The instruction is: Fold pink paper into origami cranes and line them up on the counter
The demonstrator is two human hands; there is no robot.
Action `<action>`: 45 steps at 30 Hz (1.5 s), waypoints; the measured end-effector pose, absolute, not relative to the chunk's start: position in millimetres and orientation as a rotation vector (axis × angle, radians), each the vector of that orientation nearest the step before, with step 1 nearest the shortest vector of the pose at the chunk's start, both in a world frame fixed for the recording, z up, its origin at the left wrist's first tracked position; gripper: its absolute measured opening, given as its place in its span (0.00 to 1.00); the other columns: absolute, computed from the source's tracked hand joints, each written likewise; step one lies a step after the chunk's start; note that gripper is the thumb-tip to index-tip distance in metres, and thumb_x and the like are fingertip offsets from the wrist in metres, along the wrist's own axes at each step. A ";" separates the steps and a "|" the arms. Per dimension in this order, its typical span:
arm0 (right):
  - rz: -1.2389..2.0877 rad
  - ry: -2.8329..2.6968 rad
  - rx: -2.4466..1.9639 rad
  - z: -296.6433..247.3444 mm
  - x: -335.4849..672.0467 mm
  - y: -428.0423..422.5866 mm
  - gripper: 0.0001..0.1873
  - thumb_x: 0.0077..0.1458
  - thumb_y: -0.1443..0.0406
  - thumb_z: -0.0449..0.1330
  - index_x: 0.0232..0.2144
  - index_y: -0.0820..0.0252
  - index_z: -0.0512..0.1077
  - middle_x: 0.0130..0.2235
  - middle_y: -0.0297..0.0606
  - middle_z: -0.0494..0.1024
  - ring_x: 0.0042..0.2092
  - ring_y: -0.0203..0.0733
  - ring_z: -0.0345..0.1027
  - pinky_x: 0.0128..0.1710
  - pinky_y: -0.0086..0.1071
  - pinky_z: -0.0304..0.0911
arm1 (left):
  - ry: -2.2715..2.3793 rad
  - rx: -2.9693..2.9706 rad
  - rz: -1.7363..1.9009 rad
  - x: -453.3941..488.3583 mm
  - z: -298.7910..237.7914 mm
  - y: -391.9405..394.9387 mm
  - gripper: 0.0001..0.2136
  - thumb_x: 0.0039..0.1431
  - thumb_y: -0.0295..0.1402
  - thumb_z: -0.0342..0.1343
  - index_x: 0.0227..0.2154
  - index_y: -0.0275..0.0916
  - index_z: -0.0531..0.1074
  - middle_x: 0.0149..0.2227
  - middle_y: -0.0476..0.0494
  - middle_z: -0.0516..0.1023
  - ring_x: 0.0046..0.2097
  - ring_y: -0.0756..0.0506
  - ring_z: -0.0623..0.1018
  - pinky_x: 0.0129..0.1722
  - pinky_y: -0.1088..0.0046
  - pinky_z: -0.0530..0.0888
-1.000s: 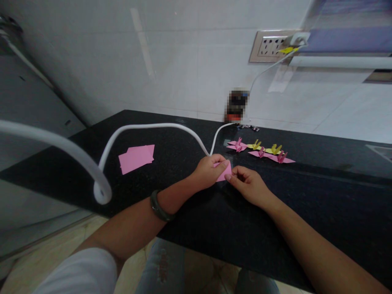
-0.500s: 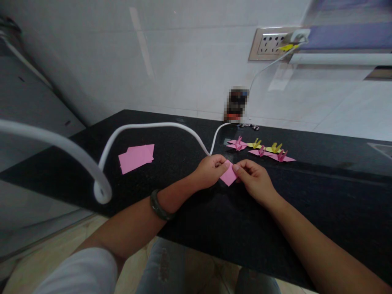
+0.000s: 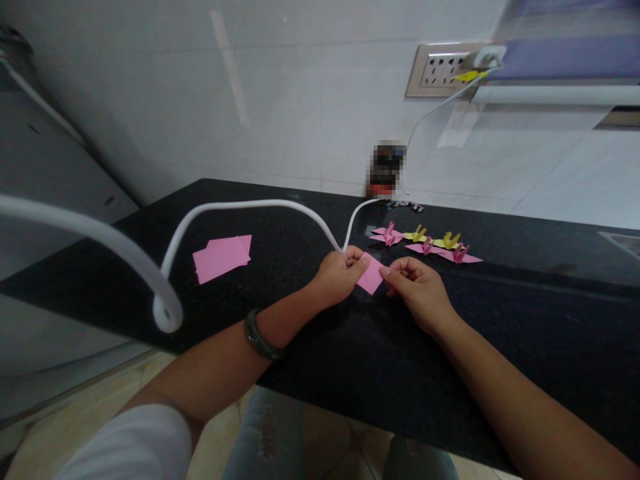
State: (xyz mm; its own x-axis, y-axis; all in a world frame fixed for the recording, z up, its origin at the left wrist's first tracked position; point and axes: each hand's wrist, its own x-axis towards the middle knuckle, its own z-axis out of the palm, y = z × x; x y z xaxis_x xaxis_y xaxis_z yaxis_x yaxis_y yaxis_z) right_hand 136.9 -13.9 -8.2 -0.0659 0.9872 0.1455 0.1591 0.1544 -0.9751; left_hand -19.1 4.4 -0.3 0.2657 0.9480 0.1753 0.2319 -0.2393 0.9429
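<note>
At the black table (image 3: 375,380), a small pink paper (image 3: 371,275) is pinched between the fingers of the left hand (image 3: 340,277) and right hand (image 3: 421,290), seemingly half folded, so its edges may need to be matched and pressed flat, with paper birds (image 3: 459,256) past those fingers.

The speckled black bench (image 3: 370,367) carries overlapping pink sheets (image 3: 223,259) well left of the fingers (image 3: 394,277); pink and yellow folded birds (image 3: 427,247) stand beyond, rightward.
</note>
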 end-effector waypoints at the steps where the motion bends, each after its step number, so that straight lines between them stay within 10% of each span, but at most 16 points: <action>1: 1.051 -1.437 -1.184 -7.9 136.9 -14.0 0.15 0.41 0.55 0.57 0.24 0.61 0.63 0.20 0.31 0.64 0.20 0.31 0.57 0.18 0.26 0.53 | 1.092 1.661 1.034 -19.0 0.3 4.1 0.11 0.51 0.39 0.45 0.28 0.35 0.64 0.22 0.51 0.66 0.23 0.55 0.65 0.22 0.80 0.62; 45: 0.595 -1.880 -1.130 -4.8 135.6 -20.2 0.07 0.46 0.62 0.56 0.29 0.59 0.68 0.28 0.34 0.68 0.28 0.34 0.61 0.26 0.28 0.57 | 1.197 1.855 0.967 -19.1 -2.2 8.9 0.10 0.50 0.36 0.46 0.29 0.34 0.65 0.23 0.49 0.66 0.24 0.55 0.65 0.22 0.80 0.60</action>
State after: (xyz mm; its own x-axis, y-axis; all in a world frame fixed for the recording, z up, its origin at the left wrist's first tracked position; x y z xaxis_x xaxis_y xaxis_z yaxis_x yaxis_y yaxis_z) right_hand 135.6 -20.2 -4.8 -0.2384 0.8769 0.4174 0.4771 0.4801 -0.7361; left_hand -19.1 8.9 -2.2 0.2887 0.9348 0.2068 0.3989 -0.3138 0.8616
